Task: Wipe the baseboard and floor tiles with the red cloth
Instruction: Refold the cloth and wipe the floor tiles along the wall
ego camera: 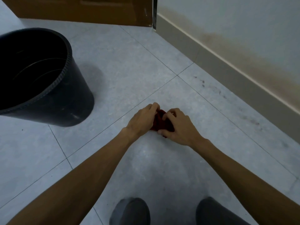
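Note:
A dark red cloth (pixel 160 121) is bunched between both my hands, low over the pale grey floor tiles (pixel 133 67). My left hand (pixel 142 119) grips its left side and my right hand (pixel 179 127) covers its right side, fingers curled into the fabric. Most of the cloth is hidden under my fingers. The beige baseboard (pixel 215 62) runs diagonally along the white wall at the right, well clear of my hands. Dark smudges (pixel 211 87) mark the tiles close to it.
A black waste bin (pixel 53 95) stands on the floor to the left. A brown wooden door or panel (pixel 90 10) closes the far side. My two grey-clad knees (pixel 131 211) show at the bottom. The wall above the baseboard has brownish stains (pixel 259 62).

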`<state>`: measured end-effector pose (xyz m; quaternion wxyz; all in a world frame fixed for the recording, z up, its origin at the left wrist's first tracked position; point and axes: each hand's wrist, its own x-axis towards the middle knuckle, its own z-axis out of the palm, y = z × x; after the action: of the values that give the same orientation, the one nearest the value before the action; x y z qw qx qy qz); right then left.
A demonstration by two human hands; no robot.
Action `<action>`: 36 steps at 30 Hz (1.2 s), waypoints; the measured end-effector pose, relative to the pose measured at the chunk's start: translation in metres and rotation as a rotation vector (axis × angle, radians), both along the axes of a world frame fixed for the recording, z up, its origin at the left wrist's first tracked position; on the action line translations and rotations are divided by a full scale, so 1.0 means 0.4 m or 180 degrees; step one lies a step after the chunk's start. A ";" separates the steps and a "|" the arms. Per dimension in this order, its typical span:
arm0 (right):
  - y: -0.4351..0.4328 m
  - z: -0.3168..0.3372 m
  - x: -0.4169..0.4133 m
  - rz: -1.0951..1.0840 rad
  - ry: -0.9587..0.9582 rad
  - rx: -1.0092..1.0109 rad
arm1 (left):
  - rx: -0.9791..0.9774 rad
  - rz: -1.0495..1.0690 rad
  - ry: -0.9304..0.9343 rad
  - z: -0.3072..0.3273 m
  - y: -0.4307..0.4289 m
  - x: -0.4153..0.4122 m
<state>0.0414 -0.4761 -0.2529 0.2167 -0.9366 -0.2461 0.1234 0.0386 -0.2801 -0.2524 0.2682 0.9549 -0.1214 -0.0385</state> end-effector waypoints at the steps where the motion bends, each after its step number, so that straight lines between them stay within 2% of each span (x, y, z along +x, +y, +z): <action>1: 0.003 -0.012 -0.002 -0.0064 0.0018 -0.0117 | 0.0008 -0.0012 -0.0004 -0.003 0.002 0.001; 6: 0.031 -0.042 0.013 0.0061 0.0270 -0.0052 | -0.0066 -0.0028 -0.0061 -0.024 0.005 -0.005; 13: 0.046 -0.036 0.019 -0.0093 -0.0010 -0.0007 | -0.0330 -0.0128 -0.0093 -0.044 0.020 -0.037; 18: 0.038 -0.015 0.041 -0.0290 0.0030 0.0507 | -0.0208 -0.0045 -0.0273 -0.028 0.039 -0.037; 25: 0.043 0.122 0.108 -0.0747 -0.0189 0.1270 | -0.0901 0.0349 -0.1000 0.120 0.017 0.057; 29: 0.058 0.170 0.130 -0.0834 -0.0161 0.1516 | -0.1075 0.0246 -0.0932 0.212 0.015 0.125; 31: 0.072 0.175 0.137 -0.0892 -0.0099 0.1441 | -0.1059 0.0115 -0.0781 0.235 0.018 0.142; 34: 0.087 0.164 0.147 -0.0794 -0.0247 0.0994 | -0.1039 0.0009 -0.0685 0.236 0.020 0.146; 36: 0.092 0.164 0.151 -0.0695 -0.0134 0.0988 | -0.0960 -0.0030 -0.0701 0.226 0.023 0.144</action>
<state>0.1018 -0.4393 -0.1873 0.3656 -0.9154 -0.1636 0.0400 0.0964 -0.2708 -0.1618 0.3933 0.9017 -0.1590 0.0836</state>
